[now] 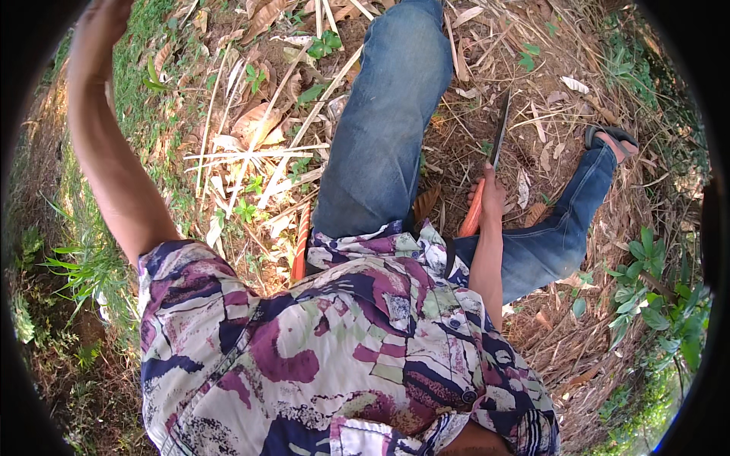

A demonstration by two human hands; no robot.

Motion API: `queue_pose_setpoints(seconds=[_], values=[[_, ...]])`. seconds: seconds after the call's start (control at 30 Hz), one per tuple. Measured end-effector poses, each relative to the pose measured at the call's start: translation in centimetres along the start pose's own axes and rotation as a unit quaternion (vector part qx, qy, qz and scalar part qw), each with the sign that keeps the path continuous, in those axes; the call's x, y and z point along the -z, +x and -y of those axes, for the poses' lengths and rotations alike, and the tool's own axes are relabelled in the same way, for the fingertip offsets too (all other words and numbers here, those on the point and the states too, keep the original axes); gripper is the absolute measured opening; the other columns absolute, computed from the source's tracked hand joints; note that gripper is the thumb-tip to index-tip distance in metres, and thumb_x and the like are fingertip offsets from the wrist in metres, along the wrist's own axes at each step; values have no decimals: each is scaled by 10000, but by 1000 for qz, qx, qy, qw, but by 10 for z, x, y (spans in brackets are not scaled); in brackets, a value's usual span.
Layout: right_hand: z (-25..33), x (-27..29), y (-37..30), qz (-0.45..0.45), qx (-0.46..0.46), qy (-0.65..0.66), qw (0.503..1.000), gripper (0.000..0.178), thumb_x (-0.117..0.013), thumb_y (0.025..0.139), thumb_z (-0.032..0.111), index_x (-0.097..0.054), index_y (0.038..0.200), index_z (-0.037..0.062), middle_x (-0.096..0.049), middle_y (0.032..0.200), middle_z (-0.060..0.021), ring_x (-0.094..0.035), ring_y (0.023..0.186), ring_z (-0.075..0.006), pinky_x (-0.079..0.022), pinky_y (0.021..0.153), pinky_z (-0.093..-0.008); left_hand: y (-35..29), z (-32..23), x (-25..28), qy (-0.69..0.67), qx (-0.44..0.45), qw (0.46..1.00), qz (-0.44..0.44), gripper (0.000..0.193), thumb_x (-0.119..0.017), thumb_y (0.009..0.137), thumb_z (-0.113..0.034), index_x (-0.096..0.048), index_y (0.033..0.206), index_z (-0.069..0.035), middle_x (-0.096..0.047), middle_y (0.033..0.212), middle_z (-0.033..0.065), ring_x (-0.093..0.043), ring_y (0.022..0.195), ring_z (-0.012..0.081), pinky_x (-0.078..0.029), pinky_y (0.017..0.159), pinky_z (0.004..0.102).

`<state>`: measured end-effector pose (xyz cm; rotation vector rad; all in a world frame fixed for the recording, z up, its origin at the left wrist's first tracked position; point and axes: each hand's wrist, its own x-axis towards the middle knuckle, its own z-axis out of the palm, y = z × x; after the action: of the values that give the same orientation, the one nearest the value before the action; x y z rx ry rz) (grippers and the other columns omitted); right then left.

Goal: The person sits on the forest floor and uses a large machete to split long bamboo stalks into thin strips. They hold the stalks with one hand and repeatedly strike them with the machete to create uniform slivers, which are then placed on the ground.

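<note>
In my right hand (493, 191) is a long knife. Its narrow dark blade (501, 131) points up and away over the ground, and its orange-red handle (472, 210) shows below my closed fingers, beside my thigh. My left arm stretches out to the far left. My left hand (103, 30) is at the upper left rim, its fingers cut off by the picture's edge, so I cannot tell what they do. An orange-brown, rod-like thing (301, 242) lies against my left hip, partly hidden by my shirt.
Several pale thin strips (255, 153) lie crossed on leaf-strewn ground left of my bent leg (384, 114). Dry leaves (255, 125) are scattered around. My other leg reaches right to a sandalled foot (612, 142). Green shrubs (654, 292) stand at right, grassy plants (84, 262) at left.
</note>
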<state>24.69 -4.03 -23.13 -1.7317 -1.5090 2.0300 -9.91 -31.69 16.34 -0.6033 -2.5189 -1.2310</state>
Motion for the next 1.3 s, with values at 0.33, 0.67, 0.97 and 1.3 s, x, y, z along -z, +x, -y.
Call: queue_pose_setpoints(seconds=[0.33, 0.67, 0.97, 1.3], values=[[1, 0, -6, 0, 2, -1, 1000, 528, -564, 837, 556, -519, 812, 30, -521, 602, -53, -526, 456, -147, -430, 400, -271, -90, 217, -86, 117, 53, 973, 189, 385, -528, 925, -420, -658, 821, -74, -405, 528, -30, -343, 508, 87, -286, 487, 256], [5, 0, -5, -11, 5, 1, 1000, 533, -561, 843, 548, -529, 794, 18, -520, 580, -53, -518, 432, -143, -421, 384, -269, -50, 110, -133, 276, -222, 906, 232, 223, -575, 821, -118, -660, 1025, -145, -616, 927, 74, -626, 809, 262, -497, 738, 399], [2, 1, -4, -20, 21, 0, 1000, 537, -565, 844, 543, -536, 774, 11, -544, 586, -71, -541, 452, -152, -434, 401, -273, 16, 114, -220, 340, -431, 772, 321, 285, -602, 784, -68, -669, 1047, -152, -615, 1007, 51, -553, 1053, 235, -396, 1022, 374], [-7, 3, 2, -13, 15, 1, 1000, 546, -546, 854, 543, -543, 791, 1, -545, 588, -76, -535, 447, -163, -430, 398, -279, -103, 234, -167, 411, -74, 892, 173, 155, -507, 913, -220, -512, 878, -69, -611, 764, 96, -563, 480, 166, -411, 365, 301]])
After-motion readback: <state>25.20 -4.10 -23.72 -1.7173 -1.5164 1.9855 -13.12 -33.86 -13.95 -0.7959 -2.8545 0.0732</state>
